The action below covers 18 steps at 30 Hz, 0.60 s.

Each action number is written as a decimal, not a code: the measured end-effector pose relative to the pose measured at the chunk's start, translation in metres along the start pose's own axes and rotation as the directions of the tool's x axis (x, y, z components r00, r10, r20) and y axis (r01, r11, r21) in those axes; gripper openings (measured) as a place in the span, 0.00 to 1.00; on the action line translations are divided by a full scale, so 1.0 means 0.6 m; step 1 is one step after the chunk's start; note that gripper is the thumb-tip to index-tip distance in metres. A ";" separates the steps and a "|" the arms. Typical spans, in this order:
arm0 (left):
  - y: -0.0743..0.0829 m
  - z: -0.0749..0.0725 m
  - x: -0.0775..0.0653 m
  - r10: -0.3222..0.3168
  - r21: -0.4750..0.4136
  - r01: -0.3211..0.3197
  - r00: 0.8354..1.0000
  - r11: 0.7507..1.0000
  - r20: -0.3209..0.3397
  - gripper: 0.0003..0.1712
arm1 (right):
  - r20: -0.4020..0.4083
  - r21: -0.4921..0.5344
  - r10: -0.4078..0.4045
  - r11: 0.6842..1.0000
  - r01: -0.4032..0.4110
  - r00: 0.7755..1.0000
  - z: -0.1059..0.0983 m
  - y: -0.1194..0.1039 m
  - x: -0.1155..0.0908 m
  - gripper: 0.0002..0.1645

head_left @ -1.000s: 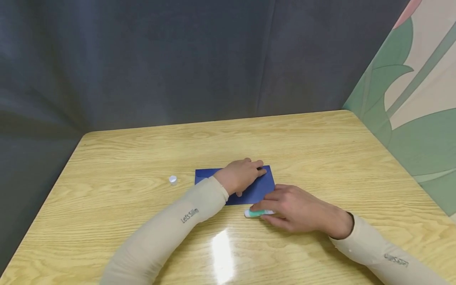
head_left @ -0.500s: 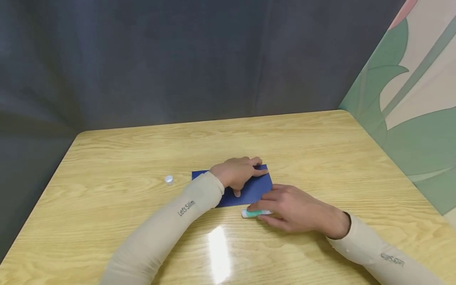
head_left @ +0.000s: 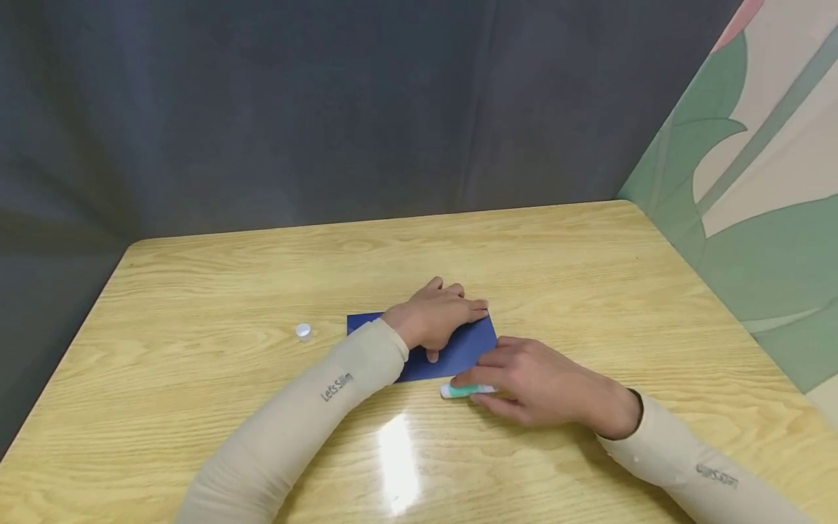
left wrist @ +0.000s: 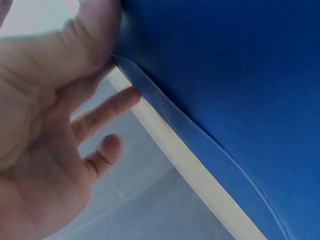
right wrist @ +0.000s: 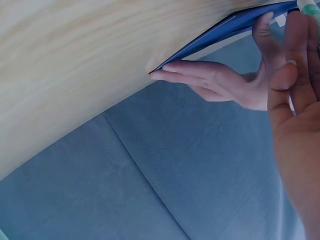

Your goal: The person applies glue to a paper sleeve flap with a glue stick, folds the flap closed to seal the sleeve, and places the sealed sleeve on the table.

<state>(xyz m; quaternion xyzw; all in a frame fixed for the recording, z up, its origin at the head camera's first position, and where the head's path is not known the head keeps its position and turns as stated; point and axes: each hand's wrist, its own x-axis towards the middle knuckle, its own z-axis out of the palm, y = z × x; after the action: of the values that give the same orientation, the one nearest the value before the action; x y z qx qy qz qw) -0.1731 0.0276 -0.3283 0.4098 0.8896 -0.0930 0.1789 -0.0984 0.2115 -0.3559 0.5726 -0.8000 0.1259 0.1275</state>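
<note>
On the table a blue envelope lies flat, its long edge toward me. My left hand rests over it with extended fingers, the index at the far right corner and the thumb on its face. A narrow flap along one edge of the envelope shows in the left wrist view. My right hand grips a white and green glue stick just off the near edge, its fingers close to the envelope's right side. Only part of the glue stick appears in the right wrist view.
A small white cap stands on the wooden table left of the envelope. Behind the table's far edge hangs a dark grey curtain. A wall with leaf shapes borders the right side.
My left hand's farther fingers have spread and reach past the envelope's far edge, while the index stays at the corner. The right hand keeps its hold on the glue stick. The head view has shifted slightly.
</note>
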 end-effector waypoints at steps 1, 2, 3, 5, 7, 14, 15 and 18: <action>0.002 0.001 0.001 0.006 0.019 -0.006 1.000 1.000 -0.024 0.58 | -0.003 -0.002 -0.004 1.000 0.004 1.000 0.000 0.000 0.000 0.15; 0.004 0.002 0.002 0.008 0.039 -0.006 0.999 0.999 -0.048 0.56 | -0.002 -0.004 -0.004 1.000 0.004 1.000 0.000 0.000 0.000 0.15; 0.006 0.003 0.002 0.010 0.061 -0.005 0.997 0.998 -0.071 0.55 | 0.000 -0.008 -0.002 1.000 0.002 1.000 -0.001 -0.001 0.000 0.16; 0.007 0.008 0.002 0.004 0.091 0.007 0.994 0.996 -0.113 0.51 | 0.002 -0.006 -0.006 1.000 0.006 1.000 0.000 0.001 0.001 0.16; 0.005 0.013 0.000 -0.014 0.103 0.029 0.990 0.994 -0.140 0.47 | 0.007 -0.007 -0.007 1.000 0.007 1.000 0.002 0.004 0.002 0.16; -0.014 0.030 -0.013 -0.029 -0.038 0.022 0.982 0.999 -0.188 0.38 | 0.020 -0.010 -0.015 1.000 0.015 1.000 0.004 0.011 0.003 0.15; -0.016 0.032 -0.015 -0.035 -0.084 0.019 0.981 0.996 -0.189 0.37 | 0.020 -0.010 -0.014 1.000 0.014 1.000 0.004 0.011 0.002 0.15; -0.019 0.036 -0.020 -0.063 -0.178 0.028 0.979 0.984 -0.193 0.34 | 0.014 -0.008 -0.016 1.000 0.016 1.000 0.005 0.012 0.002 0.15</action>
<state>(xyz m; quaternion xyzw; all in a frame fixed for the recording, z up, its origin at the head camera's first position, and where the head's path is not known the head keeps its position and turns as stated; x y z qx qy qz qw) -0.1694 0.0051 -0.3432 0.3791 0.9169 0.0226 0.1225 -0.1059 0.2116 -0.3584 0.5792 -0.7968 0.1179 0.1251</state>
